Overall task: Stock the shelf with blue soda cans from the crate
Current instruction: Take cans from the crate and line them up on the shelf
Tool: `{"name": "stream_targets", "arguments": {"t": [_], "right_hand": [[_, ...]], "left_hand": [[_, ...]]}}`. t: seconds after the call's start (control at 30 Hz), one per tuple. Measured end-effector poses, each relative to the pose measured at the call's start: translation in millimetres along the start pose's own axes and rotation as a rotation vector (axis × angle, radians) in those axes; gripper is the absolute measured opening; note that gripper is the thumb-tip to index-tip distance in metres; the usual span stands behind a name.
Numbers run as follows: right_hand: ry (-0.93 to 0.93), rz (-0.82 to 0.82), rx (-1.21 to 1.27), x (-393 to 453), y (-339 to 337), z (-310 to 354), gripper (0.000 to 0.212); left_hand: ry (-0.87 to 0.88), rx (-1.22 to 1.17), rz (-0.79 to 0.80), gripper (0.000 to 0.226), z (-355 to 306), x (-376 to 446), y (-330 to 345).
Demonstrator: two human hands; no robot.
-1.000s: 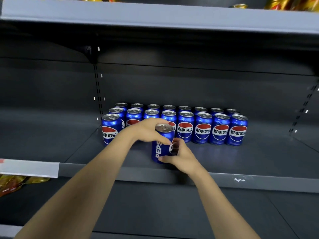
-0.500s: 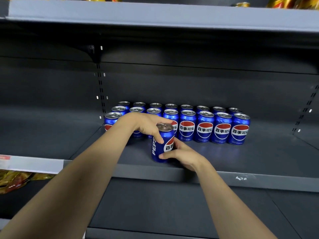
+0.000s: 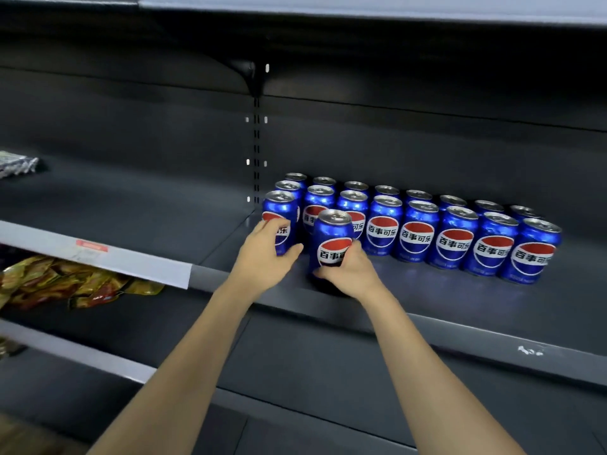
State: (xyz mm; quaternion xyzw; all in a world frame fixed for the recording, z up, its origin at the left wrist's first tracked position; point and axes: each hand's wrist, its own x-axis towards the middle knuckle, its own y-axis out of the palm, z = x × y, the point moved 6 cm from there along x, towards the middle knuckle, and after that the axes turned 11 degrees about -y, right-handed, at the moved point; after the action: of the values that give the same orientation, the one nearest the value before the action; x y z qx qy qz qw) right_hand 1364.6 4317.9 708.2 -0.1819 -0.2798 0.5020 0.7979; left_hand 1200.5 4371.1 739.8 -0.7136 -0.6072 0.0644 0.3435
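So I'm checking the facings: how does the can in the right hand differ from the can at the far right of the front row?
The held can stands alone ahead of the rows; the far-right can stands in line. The right hand grips the held can low and covers part of its logo; the far-right can is untouched, its logo fully showing. Both are upright, blue, logo forward.
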Motion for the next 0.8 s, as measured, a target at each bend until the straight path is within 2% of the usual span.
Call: {"name": "stream_targets", "arguments": {"t": [0.13,0.5,0.8], "right_hand": [[0.020,0.036,-0.031,8.9,13.1,6.7,0.065],[0.020,-0.175,-0.115,30.4,28.4,9.7,0.079],[0.052,-0.168,-0.156,35.7,33.0,11.2,0.086]], "left_hand": [[-0.051,-0.001,-0.036,0.045,16.9,1.4,-13.9],[-0.069,0.049,-0.017,0.042,43.0,-6.8,-20.1],[-0.075,0.037,-0.002,0.041,46.6,-11.7,-12.2]]}}
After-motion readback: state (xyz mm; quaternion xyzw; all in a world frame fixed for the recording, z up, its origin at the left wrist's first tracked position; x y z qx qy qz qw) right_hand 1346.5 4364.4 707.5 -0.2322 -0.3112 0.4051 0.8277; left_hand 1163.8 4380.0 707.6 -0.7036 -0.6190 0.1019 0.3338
